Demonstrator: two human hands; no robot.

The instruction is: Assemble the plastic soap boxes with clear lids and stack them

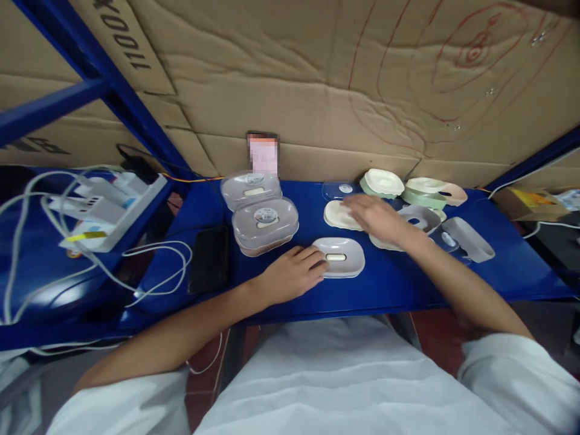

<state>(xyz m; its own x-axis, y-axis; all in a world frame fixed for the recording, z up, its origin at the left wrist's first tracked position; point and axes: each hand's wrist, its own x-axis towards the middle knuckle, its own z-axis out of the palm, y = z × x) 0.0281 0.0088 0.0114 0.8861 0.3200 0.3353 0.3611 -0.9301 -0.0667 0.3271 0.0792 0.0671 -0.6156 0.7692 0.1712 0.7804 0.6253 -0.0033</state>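
Observation:
Nearest me on the blue table is a pale grey soap dish (pixel 348 249) with a light oblong insert in its middle. My left hand (pixel 294 275) holds it by the left edge, fingers bent at the rim. Stretched over the right part of a cream scalloped piece (pixel 338 216) is my right hand (pixel 374 217), its fingers extended and slightly blurred. Whether they press on that piece I cannot tell. Another cream piece (pixel 383 243) lies partly hidden under the right wrist. A clear lid (pixel 333 191) with a round label lies behind the fingers.
Two clear-lidded soap boxes (pixel 265 226) stand at left, beside a black phone-like slab (pixel 208 260). Green-and-cream parts (pixel 383 183), a grey ring-shaped part (pixel 423 217) and a grey tray (pixel 471 240) are at right. Cables and a white power strip (pixel 131 211) crowd the left; cardboard (pixel 294 72) walls the back.

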